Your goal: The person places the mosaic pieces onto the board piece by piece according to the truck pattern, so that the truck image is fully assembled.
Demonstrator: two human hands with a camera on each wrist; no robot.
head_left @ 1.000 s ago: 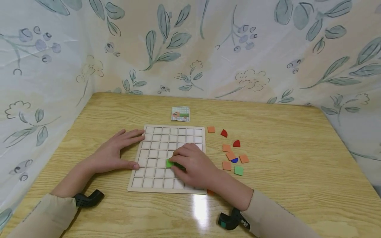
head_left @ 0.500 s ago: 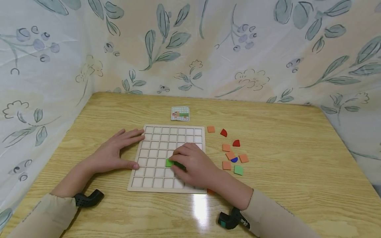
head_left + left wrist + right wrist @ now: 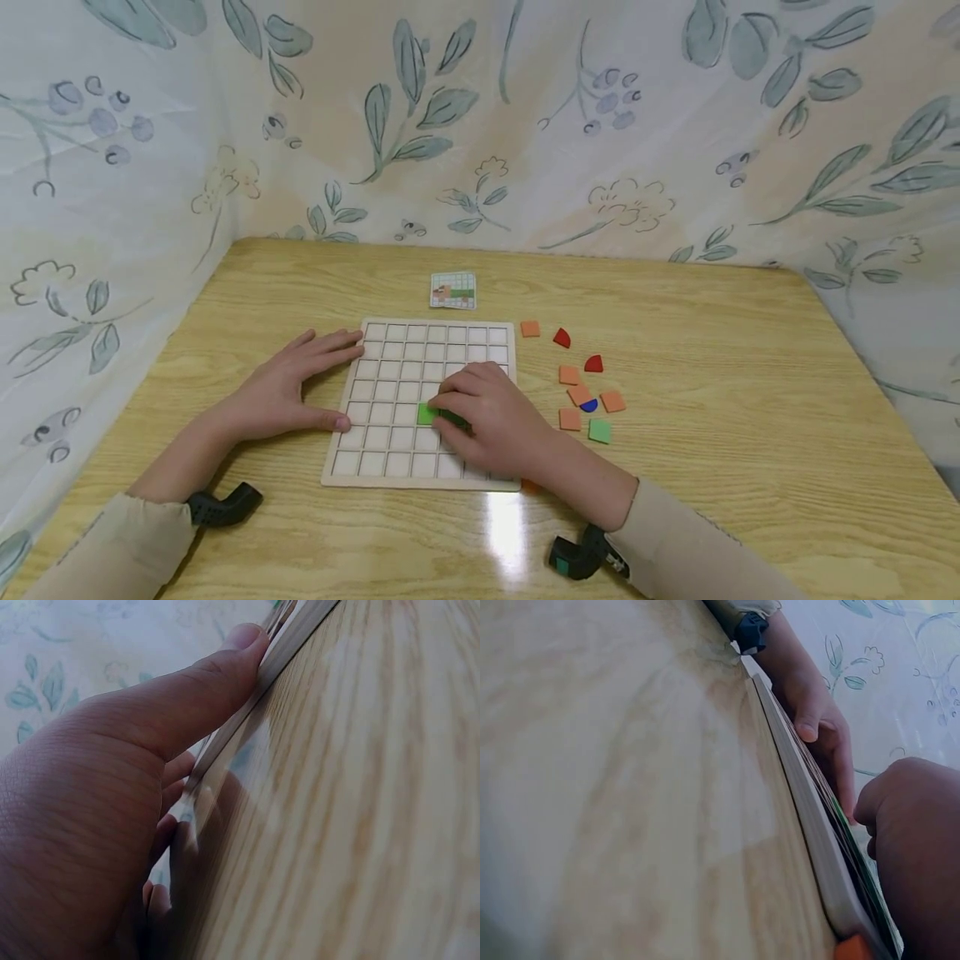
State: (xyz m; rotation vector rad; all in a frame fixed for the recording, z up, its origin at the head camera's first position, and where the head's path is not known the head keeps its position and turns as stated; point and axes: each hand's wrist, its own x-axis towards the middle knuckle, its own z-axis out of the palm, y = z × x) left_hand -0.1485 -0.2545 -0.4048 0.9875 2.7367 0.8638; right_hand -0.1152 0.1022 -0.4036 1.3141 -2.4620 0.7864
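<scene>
A pale wooden grid board lies flat on the table. My left hand is spread along its left side, the thumb and fingertips touching the rim; the left wrist view shows the thumb against the board's edge. Over the board's right half, my right hand has its fingers curled, with thumb and fingertips pinching at a bright green square tile in a grid cell. The hand covers that tile's right part. Darker green shows in the shadow beneath the palm. In the right wrist view, the curled right hand is above the board.
Right of the board lie several orange square tiles, two red quarter-round pieces, a blue half-round piece and a light green tile. A small pattern card lies behind the board. Patterned cloth hangs behind the table.
</scene>
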